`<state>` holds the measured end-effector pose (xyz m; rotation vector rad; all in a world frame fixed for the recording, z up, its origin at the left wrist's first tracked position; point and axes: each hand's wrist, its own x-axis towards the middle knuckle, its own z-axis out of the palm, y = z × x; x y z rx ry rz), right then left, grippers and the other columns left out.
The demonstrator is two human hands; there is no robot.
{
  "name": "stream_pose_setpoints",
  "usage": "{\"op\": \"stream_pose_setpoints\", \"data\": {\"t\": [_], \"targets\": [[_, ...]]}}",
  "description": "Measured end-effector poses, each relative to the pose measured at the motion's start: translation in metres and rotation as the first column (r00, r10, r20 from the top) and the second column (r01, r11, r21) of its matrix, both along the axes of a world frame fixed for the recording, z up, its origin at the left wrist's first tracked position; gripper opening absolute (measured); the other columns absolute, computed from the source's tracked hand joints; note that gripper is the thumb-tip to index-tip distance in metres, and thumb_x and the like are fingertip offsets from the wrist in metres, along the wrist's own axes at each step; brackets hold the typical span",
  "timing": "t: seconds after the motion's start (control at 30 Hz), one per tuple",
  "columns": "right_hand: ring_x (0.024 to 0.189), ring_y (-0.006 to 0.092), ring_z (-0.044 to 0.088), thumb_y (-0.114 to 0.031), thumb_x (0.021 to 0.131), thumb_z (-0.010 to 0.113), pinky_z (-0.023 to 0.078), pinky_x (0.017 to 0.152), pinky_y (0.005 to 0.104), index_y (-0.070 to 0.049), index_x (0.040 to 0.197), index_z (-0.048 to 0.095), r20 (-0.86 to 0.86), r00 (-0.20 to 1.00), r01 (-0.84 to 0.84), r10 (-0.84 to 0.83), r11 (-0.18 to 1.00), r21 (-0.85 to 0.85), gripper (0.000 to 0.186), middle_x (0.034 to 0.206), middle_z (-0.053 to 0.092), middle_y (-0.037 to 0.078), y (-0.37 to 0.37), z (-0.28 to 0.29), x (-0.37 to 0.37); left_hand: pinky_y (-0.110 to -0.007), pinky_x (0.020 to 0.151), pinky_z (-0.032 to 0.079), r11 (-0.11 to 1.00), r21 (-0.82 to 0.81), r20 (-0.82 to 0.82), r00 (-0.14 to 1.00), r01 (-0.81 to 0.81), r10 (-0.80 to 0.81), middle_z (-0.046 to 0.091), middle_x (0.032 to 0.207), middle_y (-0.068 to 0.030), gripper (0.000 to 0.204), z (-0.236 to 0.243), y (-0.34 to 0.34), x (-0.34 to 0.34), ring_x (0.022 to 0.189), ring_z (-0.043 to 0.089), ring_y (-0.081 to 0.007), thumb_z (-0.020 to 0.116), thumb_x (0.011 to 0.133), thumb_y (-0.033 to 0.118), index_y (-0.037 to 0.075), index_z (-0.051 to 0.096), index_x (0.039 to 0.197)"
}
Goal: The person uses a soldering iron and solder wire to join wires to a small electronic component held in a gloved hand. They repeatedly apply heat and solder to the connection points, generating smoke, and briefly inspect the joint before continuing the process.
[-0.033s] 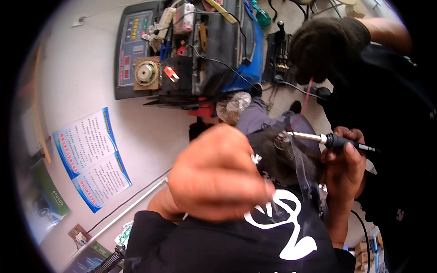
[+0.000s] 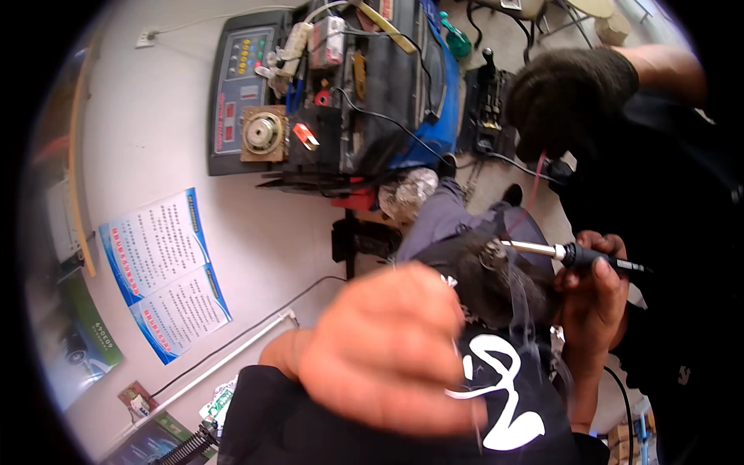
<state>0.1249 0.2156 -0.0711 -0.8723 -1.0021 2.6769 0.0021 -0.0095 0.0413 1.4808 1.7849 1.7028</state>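
My right hand [image 2: 593, 291] is closed around a soldering iron [image 2: 573, 256], whose metal tip reaches left to a small metal part [image 2: 492, 252] on dark, fuzzy material [image 2: 504, 283] over my lap. Pale smoke drifts below the tip, and a thin red wire [image 2: 536, 178] runs upward from there. My left hand [image 2: 387, 349], blurred, is curled in front of my black shirt, below and left of the metal part; what its fingers hold, if anything, I cannot make out.
A co-worker [image 2: 643, 170] in black leans in at the right. Ahead stands a cluttered machine [image 2: 372, 85] with a keypad and a speaker [image 2: 263, 133] on it. Posters [image 2: 155, 248] and a white conduit [image 2: 225, 364] line the left wall; a foil bundle [image 2: 407, 194] lies near my feet.
My left hand has moved downward, away from the soldering spot, still curled. The whole view has shifted slightly right and down. The iron stays at the metal part.
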Motion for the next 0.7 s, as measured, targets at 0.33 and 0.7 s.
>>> {"op": "stream_pose_setpoints", "data": {"t": [0.33,0.7], "targets": [[0.071,0.0164,0.059,-0.017,0.086,0.069,0.055,0.067,0.0296,-0.004,0.112,0.044,0.063,0.998,0.019,-0.019,1.0,0.004,0.038,0.108,0.052,0.016,0.0,0.006,-0.005,-0.042,0.068,0.052,0.945,0.317,0.135,0.99,-0.081,0.039,0.061,0.078,-0.0076,0.004,0.015,0.026,0.016,0.072,0.054,-0.0251,0.07,0.082,0.004,0.007,0.071,0.079],[0.071,0.0161,0.061,-0.017,0.085,0.07,0.056,0.067,0.0303,-0.002,0.113,0.045,0.075,0.997,-0.02,0.019,1.0,0.015,0.041,0.109,0.052,0.017,0.003,0.0,-0.002,-0.042,0.065,0.052,0.924,0.378,-0.03,0.998,0.055,-0.047,0.065,0.085,-0.0118,0.004,-0.004,0.026,-0.003,0.071,0.057,-0.0288,0.069,0.08,0.001,0.004,0.068,0.082]]}}
